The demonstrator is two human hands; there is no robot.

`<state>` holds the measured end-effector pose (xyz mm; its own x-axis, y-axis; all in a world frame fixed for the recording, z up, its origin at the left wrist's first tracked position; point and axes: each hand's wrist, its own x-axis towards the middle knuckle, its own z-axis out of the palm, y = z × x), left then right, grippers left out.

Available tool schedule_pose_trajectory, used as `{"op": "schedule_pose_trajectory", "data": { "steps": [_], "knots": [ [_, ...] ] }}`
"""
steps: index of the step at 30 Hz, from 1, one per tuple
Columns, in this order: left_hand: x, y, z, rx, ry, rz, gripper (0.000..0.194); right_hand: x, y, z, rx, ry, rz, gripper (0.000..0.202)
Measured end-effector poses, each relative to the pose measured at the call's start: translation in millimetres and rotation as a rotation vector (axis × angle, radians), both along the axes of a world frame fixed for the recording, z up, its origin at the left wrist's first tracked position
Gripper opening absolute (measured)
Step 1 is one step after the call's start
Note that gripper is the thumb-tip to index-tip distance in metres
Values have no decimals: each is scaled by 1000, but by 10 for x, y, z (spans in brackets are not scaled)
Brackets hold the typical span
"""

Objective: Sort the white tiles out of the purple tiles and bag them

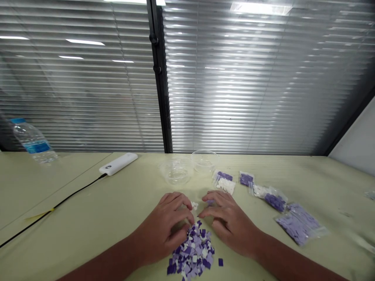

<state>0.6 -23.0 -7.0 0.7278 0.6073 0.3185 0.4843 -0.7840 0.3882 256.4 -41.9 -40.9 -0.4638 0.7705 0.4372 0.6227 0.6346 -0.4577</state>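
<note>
A loose pile of small paper-like squares (pixel 195 249) in dark purple, light purple and white lies on the table between my hands. My left hand (pixel 171 222) curves around the pile's upper left side. Its fingers are bent and apart, with the thumb and index fingertips close together over the pile. My right hand (pixel 228 218) is at the upper right, fingers bent and spread, the thumb apart from the index finger. A few white pieces (pixel 194 205) lie between the fingertips of both hands. One light purple piece (pixel 210 202) shows under my right fingers. A single dark purple square (pixel 220 262) lies right of the pile.
Clear plastic containers (pixel 176 175) stand behind my hands. Small bags of white and purple pieces (pixel 225 185) lie to the right, with a larger bag of light purple pieces (pixel 299 226). At left are a white device (pixel 118 164), its black cable (pixel 77 192) and a water bottle (pixel 35 142).
</note>
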Motion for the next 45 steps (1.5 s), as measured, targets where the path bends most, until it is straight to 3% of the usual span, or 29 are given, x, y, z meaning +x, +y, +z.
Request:
{"op": "schedule_pose_trajectory", "data": {
  "steps": [8,17,23,32,35,40,45],
  "knots": [
    [5,2,-16,22,-26,-2,27,-16,-6,-6,24,-28,11,54],
    [13,4,6,9,-47,12,26,-4,-4,15,30,24,-230,39],
    [-12,-15,-14,17,-16,-38,35,-15,-35,12,54,40,60,49],
    [-4,-8,-10,31,-19,-35,33,-18,9,-27,80,42,-9,42],
    [-8,11,-20,30,-49,6,32,-10,4,-30,97,77,-40,42],
    [-25,49,-46,42,-85,127,27,14,12,-39,44,113,-224,36],
    [-34,108,-72,63,-116,260,24,15,14,-33,35,62,-174,39]
  ]
}}
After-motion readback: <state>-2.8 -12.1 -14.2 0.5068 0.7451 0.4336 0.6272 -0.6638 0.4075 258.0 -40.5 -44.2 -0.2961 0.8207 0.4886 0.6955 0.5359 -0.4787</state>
